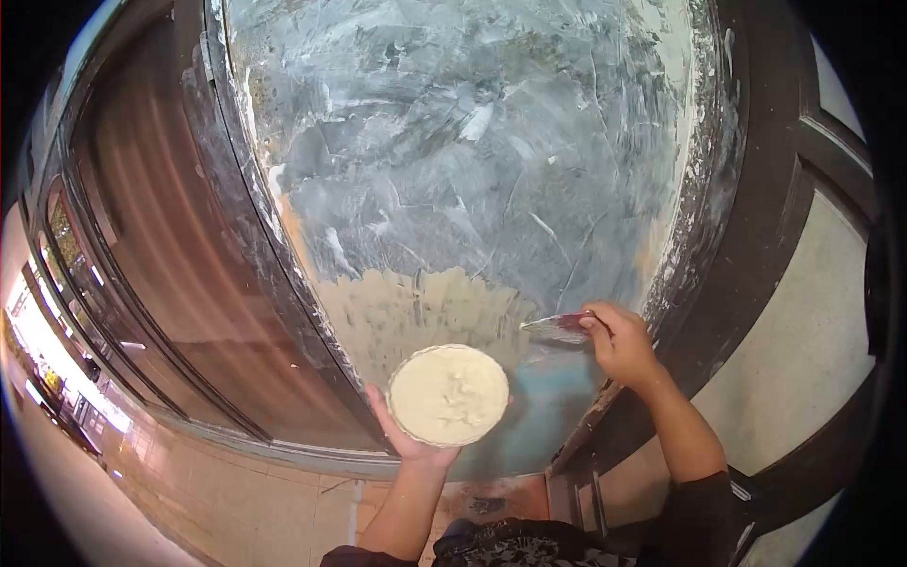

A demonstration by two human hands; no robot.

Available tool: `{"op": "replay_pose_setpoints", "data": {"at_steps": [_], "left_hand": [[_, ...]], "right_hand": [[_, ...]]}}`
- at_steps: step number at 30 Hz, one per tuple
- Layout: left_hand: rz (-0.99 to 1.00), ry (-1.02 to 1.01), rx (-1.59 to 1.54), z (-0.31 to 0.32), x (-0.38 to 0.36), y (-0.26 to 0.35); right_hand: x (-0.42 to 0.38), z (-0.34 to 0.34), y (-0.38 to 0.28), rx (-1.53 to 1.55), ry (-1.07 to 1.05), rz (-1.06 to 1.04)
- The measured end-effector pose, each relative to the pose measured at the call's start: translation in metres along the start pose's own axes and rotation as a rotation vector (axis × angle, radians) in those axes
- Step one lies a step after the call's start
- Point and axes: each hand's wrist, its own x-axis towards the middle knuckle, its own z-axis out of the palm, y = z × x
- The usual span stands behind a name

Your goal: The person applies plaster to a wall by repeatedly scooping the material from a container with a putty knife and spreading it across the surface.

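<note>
My left hand [422, 452] supports a round, scallop-rimmed dish [416, 441] from below, its fingers mostly hidden behind it. Cream-coloured putty [430, 392] fills the dish, with a few dents toward the right side. In my right hand [622, 345] a putty knife [557, 327] is gripped by its reddish handle, the blade pointing left. The blade tip is at or very near the wall panel, by the right edge of a cream-coated band [406, 298]. Above that band the panel [453, 170] is mottled grey; a bluish patch [557, 386] shows below the knife.
Dark frames stand on both sides of the panel, the left one [265, 217] and right one [718, 208] smeared with white. A brownish glass pane [179, 198] is farther left. Tiled floor [246, 496] lies below, and a pale panel [784, 350] is at right.
</note>
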Motion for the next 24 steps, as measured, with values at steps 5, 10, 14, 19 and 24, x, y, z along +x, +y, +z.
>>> {"op": "replay_pose_setpoints", "data": {"at_steps": [5, 10, 14, 19, 24], "left_hand": [[0.026, -0.050, -0.010, -0.011, -0.004, 0.018], [0.107, -0.022, -0.029, -0.025, -0.006, 0.028], [0.104, -0.056, 0.000, -0.028, -0.006, 0.030], [0.101, -0.063, -0.029, -0.025, -0.005, 0.030], [0.077, -0.054, -0.043, -0.018, 0.000, 0.026]], "right_hand": [[-0.015, 0.021, 0.047, -0.103, -0.049, 0.160], [-0.010, 0.030, 0.045, -0.123, -0.017, 0.176], [-0.006, 0.033, 0.052, -0.172, 0.034, 0.149], [-0.005, 0.033, 0.057, -0.099, 0.026, 0.181], [0.001, 0.033, 0.053, -0.188, 0.047, 0.163]]}}
